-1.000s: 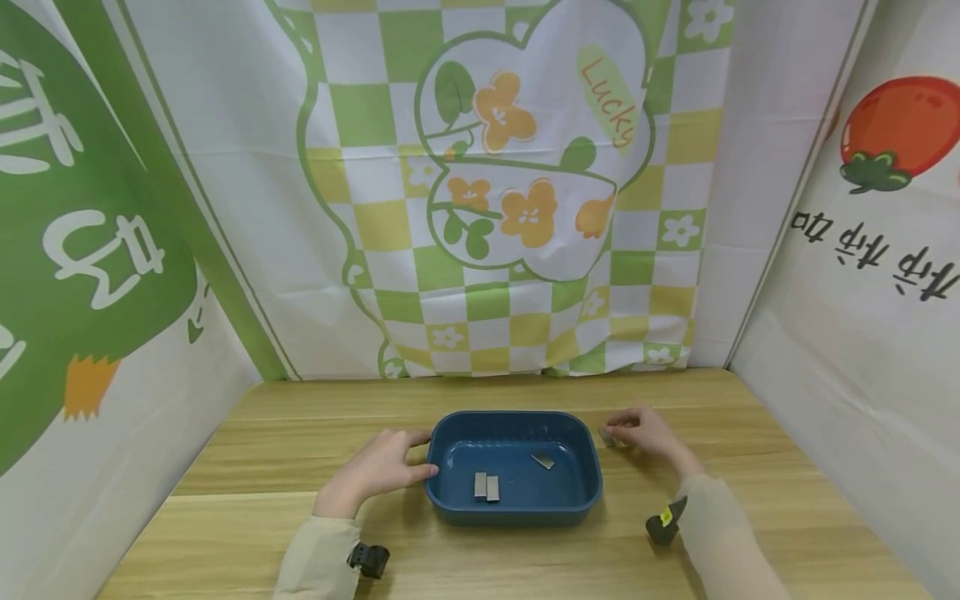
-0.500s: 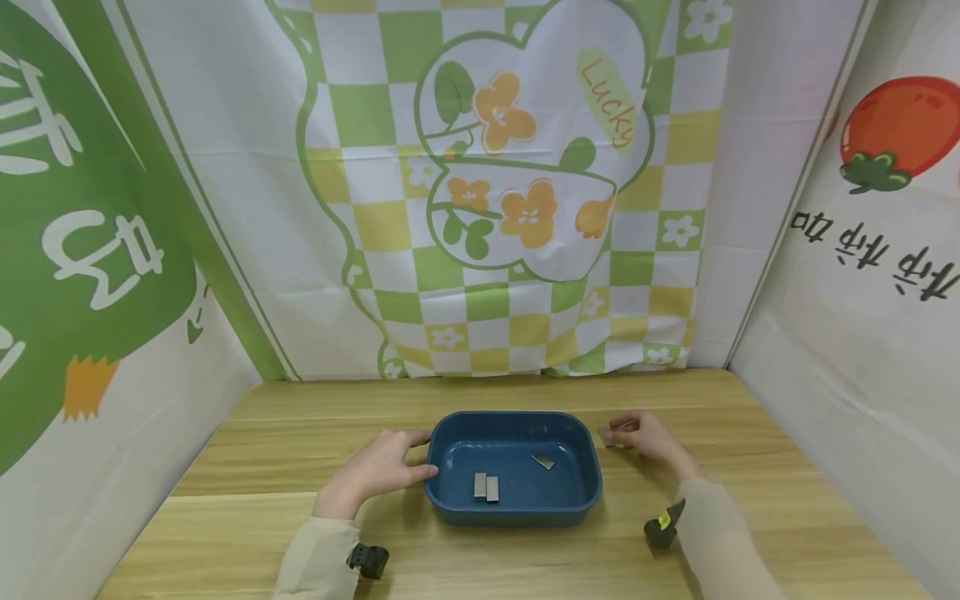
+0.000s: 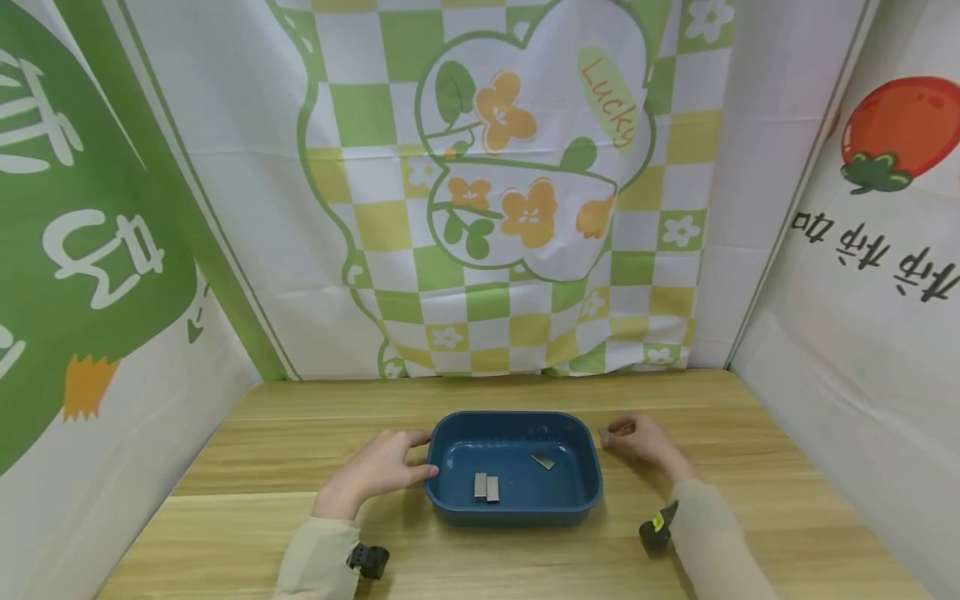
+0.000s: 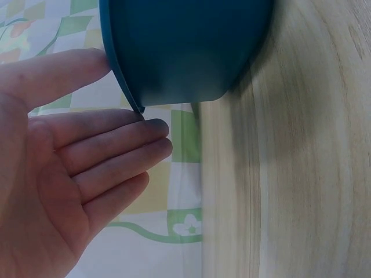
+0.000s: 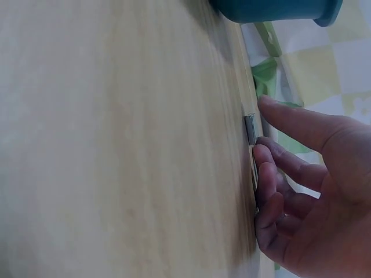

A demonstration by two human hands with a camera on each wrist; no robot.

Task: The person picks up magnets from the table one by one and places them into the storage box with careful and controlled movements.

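Note:
A blue rectangular box (image 3: 517, 518) stands on the table, and my left hand (image 3: 378, 468) touches its left side with thumb and fingers fairly straight. Three small flat metal blocks lie inside: a metal block (image 3: 480, 485) with another metal block (image 3: 492, 488) beside it, and a tilted metal block (image 3: 543, 460) farther right. Right of the box, my right hand (image 3: 643, 438) is down at the tabletop beside a small metal block (image 5: 250, 128). In the right wrist view its index fingertip is at the block's end, the thumb stands apart, and the other fingers curl loosely, hiding what is under them.
The wooden table (image 3: 247, 442) extends around the box. A patterned cloth (image 3: 510, 325) hangs behind it, with white printed cloth walls on both sides. Each sleeve carries a dark wrist camera (image 3: 369, 560).
My right hand has shifted slightly toward the near side, and less of the metal block shows at its fingertips. The left hand, the box and the blocks inside have stayed put.

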